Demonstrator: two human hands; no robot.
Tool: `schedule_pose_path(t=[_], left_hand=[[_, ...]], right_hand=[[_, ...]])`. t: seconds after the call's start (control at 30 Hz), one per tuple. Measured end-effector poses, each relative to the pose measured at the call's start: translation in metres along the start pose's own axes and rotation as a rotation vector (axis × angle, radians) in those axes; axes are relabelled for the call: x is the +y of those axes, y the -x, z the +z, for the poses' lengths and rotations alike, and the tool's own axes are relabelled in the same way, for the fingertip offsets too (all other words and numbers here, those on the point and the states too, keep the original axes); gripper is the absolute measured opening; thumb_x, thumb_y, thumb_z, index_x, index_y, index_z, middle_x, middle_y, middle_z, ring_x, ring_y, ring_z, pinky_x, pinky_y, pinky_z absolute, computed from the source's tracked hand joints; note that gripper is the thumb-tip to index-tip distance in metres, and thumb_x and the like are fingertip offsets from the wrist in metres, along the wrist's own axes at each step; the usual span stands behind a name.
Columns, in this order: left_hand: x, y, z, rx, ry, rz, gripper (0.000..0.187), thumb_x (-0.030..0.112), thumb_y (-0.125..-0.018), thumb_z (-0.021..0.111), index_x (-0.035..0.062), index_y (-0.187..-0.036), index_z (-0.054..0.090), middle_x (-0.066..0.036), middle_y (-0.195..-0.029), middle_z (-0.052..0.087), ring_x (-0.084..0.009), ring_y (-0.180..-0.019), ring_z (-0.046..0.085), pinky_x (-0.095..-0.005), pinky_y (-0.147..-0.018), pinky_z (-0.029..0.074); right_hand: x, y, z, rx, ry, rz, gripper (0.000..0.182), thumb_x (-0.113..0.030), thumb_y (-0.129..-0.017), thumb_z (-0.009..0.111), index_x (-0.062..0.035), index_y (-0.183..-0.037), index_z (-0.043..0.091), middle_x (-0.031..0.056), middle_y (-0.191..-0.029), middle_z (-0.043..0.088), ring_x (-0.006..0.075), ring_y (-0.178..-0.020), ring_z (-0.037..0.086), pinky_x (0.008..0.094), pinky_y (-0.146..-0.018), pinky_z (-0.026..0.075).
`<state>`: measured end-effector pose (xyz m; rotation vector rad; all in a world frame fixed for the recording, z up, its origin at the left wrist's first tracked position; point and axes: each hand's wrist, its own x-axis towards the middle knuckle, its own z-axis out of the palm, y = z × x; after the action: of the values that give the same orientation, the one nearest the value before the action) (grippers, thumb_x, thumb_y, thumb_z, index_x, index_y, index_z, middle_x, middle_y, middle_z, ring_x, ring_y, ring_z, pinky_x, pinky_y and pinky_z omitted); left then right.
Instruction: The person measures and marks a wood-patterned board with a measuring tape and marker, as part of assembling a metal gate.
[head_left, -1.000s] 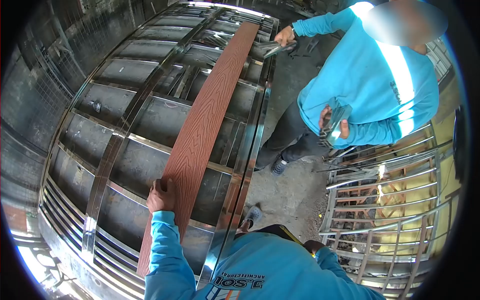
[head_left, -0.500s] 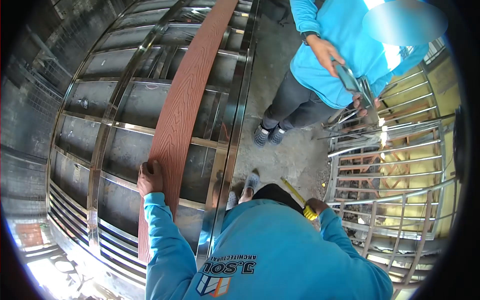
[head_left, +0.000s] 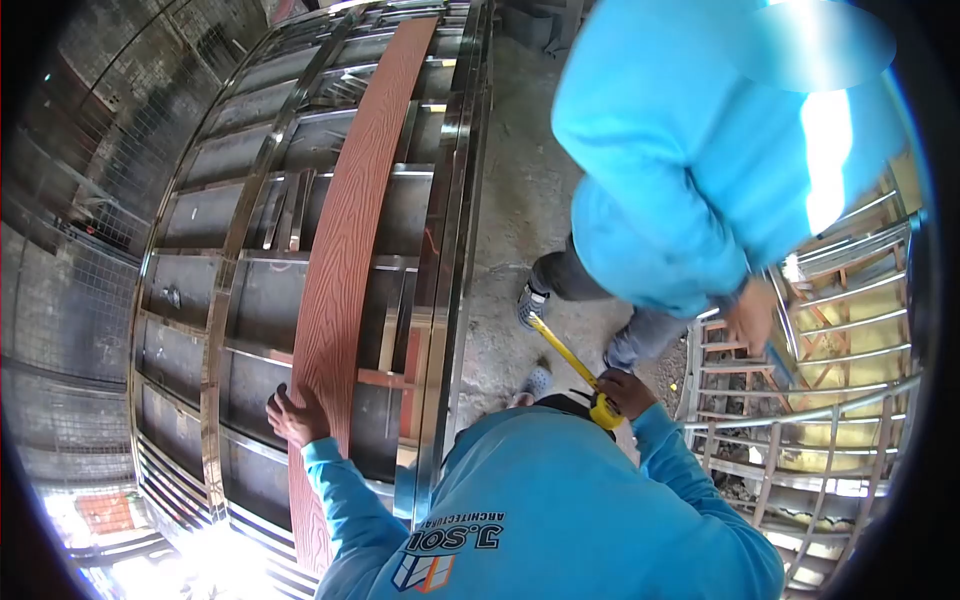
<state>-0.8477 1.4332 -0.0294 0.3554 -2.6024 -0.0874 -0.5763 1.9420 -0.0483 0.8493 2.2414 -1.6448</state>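
Observation:
A long reddish-brown plank [head_left: 350, 240] with a wood-grain surface lies lengthwise across a metal frame [head_left: 212, 370]. At its left edge, toward the near end, my left hand [head_left: 298, 415] rests with fingers spread, not wrapped round the board. My right hand [head_left: 626, 392] is closed round a yellow tape measure [head_left: 606, 411] just in front of my body. A length of its yellow blade [head_left: 562, 347] sticks out toward the upper left, over the floor.
Close by on the right, a co-worker in a blue top [head_left: 650, 150] bends over, with one blurred hand [head_left: 755, 315] low beside a metal grille [head_left: 800, 420]. Wood strips [head_left: 425, 380] lie at the frame's right side. Bare concrete floor [head_left: 510, 210] runs between us and the frame.
My left hand has loosened from the plank's edge and its fingers have spread. The tape measure has come up and inward. The co-worker has turned and bent toward the grille.

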Motion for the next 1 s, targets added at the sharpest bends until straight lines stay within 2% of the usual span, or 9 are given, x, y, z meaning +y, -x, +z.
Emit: schedule_pose_path(t=[0.07,0.17,0.27,0.4,0.53,0.73,0.87,0.9,1.0], left_hand=[[0.058,-0.015,0.014,0.101,0.243,0.135,0.039,0.038,-0.088,0.07,0.0076,-0.112,0.068,-0.019,-0.108,0.063,-0.0427,-0.1,0.06,-0.0526,-0.088,0.05],[0.168,-0.033,0.019,-0.018,0.427,0.263,0.04,0.034,-0.086,0.07,0.0091,-0.116,0.066,-0.019,-0.117,0.059,-0.0413,-0.114,0.054,-0.0539,-0.098,0.042],[0.26,-0.043,0.044,-0.087,0.489,0.337,0.047,0.038,-0.083,0.07,0.0086,-0.118,0.065,-0.02,-0.121,0.057,-0.0435,-0.115,0.053,-0.0572,-0.097,0.041],[0.343,-0.068,0.075,-0.019,0.42,0.354,0.045,0.039,-0.084,0.068,0.0085,-0.117,0.065,-0.02,-0.12,0.057,-0.044,-0.116,0.051,-0.0581,-0.097,0.041],[0.399,-0.138,0.125,-0.034,0.427,0.363,0.043,0.038,-0.085,0.066,0.0092,-0.117,0.065,-0.02,-0.119,0.057,-0.0435,-0.114,0.053,-0.0593,-0.095,0.042],[0.496,-0.272,0.232,-0.112,0.245,0.127,0.059,0.047,-0.087,0.064,0.0096,-0.132,0.057,-0.02,-0.132,0.055,-0.0411,-0.124,0.049,-0.0572,-0.103,0.038],[0.547,-0.322,0.259,-0.264,0.146,0.057,0.074,0.054,-0.087,0.062,0.0065,-0.143,0.048,-0.02,-0.143,0.049,-0.04,-0.136,0.04,-0.0567,-0.112,0.029],[0.557,-0.332,0.253,-0.316,0.183,0.035,0.079,0.057,-0.087,0.062,0.0061,-0.145,0.046,-0.02,-0.145,0.048,-0.0401,-0.139,0.038,-0.0574,-0.113,0.027],[0.573,-0.355,0.265,-0.343,0.161,-0.059,0.078,0.059,-0.086,0.061,0.0088,-0.144,0.047,-0.019,-0.142,0.051,-0.0391,-0.136,0.041,-0.0558,-0.111,0.03]], right_hand=[[-0.028,-0.027,-0.002,-0.057,-0.065,-0.033,0.026,-0.026,-0.098,0.059,-0.0016,-0.103,0.063,0.0088,-0.091,0.069,0.0149,-0.084,0.066,0.0311,-0.077,0.052],[-0.043,-0.075,0.001,-0.153,-0.439,-0.115,0.024,-0.024,-0.1,0.058,-0.0016,-0.108,0.062,0.0069,-0.093,0.068,0.0143,-0.084,0.065,0.0305,-0.078,0.052],[-0.077,-0.094,-0.011,-0.102,-0.594,-0.143,0.025,-0.024,-0.1,0.058,-0.0003,-0.107,0.061,0.0074,-0.092,0.068,0.014,-0.083,0.065,0.0294,-0.078,0.052],[-0.092,-0.106,-0.043,0.122,-0.564,-0.167,0.022,-0.022,-0.101,0.055,-0.0004,-0.104,0.061,0.0074,-0.09,0.067,0.0135,-0.081,0.064,0.0293,-0.076,0.052],[-0.045,-0.141,-0.073,0.325,-0.708,-0.011,0.023,-0.024,-0.101,0.053,-0.0018,-0.102,0.06,0.0084,-0.085,0.066,0.016,-0.073,0.063,0.0301,-0.067,0.052],[-0.046,-0.215,-0.134,0.506,-0.754,0.135,0.021,-0.023,-0.1,0.054,-0.0021,-0.099,0.061,0.0089,-0.082,0.068,0.0172,-0.067,0.063,0.0307,-0.063,0.053],[-0.111,-0.274,-0.195,0.452,-0.667,0.205,0.023,-0.024,-0.101,0.053,-0.0019,-0.102,0.058,0.0094,-0.083,0.065,0.0193,-0.068,0.064,0.0342,-0.063,0.054],[-0.152,-0.287,-0.211,0.434,-0.398,0.141,0.022,-0.023,-0.101,0.052,-0.002,-0.101,0.057,0.0097,-0.082,0.065,0.0188,-0.068,0.063,0.0328,-0.063,0.054],[-0.192,-0.334,-0.242,0.432,-0.49,0.067,0.022,-0.024,-0.101,0.052,-0.0029,-0.098,0.056,0.0093,-0.081,0.064,0.0171,-0.067,0.062,0.0306,-0.064,0.053]])
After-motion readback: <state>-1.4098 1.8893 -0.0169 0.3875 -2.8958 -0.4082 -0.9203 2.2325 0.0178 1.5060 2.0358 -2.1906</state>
